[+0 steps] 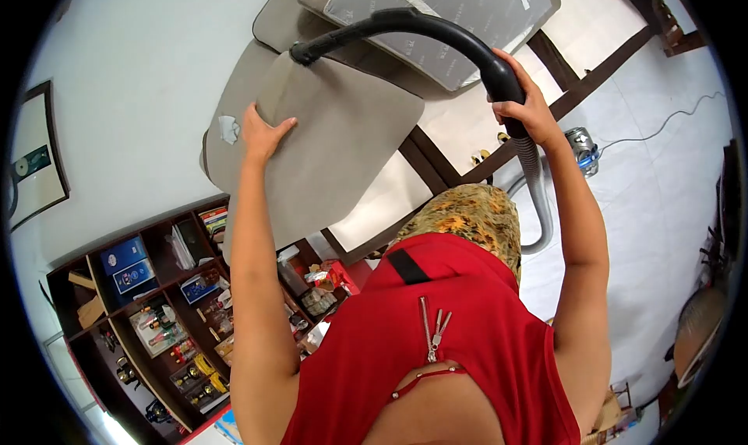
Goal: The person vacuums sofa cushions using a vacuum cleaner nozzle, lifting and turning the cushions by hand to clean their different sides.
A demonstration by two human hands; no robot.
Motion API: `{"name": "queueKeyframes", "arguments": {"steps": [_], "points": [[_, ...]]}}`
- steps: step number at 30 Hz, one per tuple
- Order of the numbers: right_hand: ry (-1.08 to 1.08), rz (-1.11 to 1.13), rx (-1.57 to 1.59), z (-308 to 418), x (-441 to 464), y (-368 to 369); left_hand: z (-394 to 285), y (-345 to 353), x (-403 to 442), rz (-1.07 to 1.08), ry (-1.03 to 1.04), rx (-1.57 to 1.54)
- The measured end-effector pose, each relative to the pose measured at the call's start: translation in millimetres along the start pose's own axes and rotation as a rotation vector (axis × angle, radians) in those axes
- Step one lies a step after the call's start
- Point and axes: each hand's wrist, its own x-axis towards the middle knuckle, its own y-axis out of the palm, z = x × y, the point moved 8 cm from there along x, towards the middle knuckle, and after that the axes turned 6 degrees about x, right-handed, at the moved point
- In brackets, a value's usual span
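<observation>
- Now: right hand (523,98) closed on black vacuum wand (436,26), tip at grey cushion's (327,133) far edge.
- Left hand (263,137) open on cushion, thumb spread.
- Pale floor (643,180) spreads beyond right arm.

No legible text or labels.

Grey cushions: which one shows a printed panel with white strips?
The top cushion, behind the curved black tube; the lower cushion, under the left hand, shows plain fabric.
</observation>
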Motion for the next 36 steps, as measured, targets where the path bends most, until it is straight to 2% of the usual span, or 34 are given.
{"name": "queueKeyframes", "arguments": {"steps": [2,6,11,14,16,19,24,26,30,32,36], "points": [[0.02,-0.008,0.053,-19.0,-5.6,-13.0,-11.9,-6.1,-11.9,-0.033,0.043,0.055],[0.024,-0.08,0.057,-32.5,-30.8,-36.9,-37.8,-14.9,-27.9,0.049,0.045,-0.005],[0.106,-0.106,-0.233,-59.0,-57.3,-67.9,-50.0,-17.1,-41.9,-0.039,0.157,-0.053],[0.153,-0.2,-0.04,-61.0,-72.8,-75.0,-56.7,-21.7,-58.5,-0.034,0.114,-0.041],[0.124,-0.235,0.043,-33.6,-70.6,-64.6,-59.1,-21.6,-69.4,-0.038,0.1,-0.03],[0.024,-0.108,0.154,-10.8,-51.0,-53.0,-74.1,-21.4,-83.2,-0.042,0.111,-0.027],[0.118,-0.08,0.022,-5.3,-34.2,-63.2,-75.7,-20.7,-98.0,-0.051,0.106,-0.025],[0.146,-0.055,0.064,-17.5,-35.5,-72.2,-76.4,-19.7,-100.1,-0.038,0.115,-0.02],[0.212,-0.12,-0.052,-63.0,-39.0,-94.4,-99.4,-21.9,-84.3,0.026,0.124,0.036],[0.217,-0.146,0.022,-78.4,-44.0,-100.0,-111.9,-20.6,-74.1,0.056,0.117,0.001],[0.159,-0.166,-0.001,-60.0,-46.3,-98.3,-131.8,-20.0,-60.4,0.075,0.12,0.079]]}}
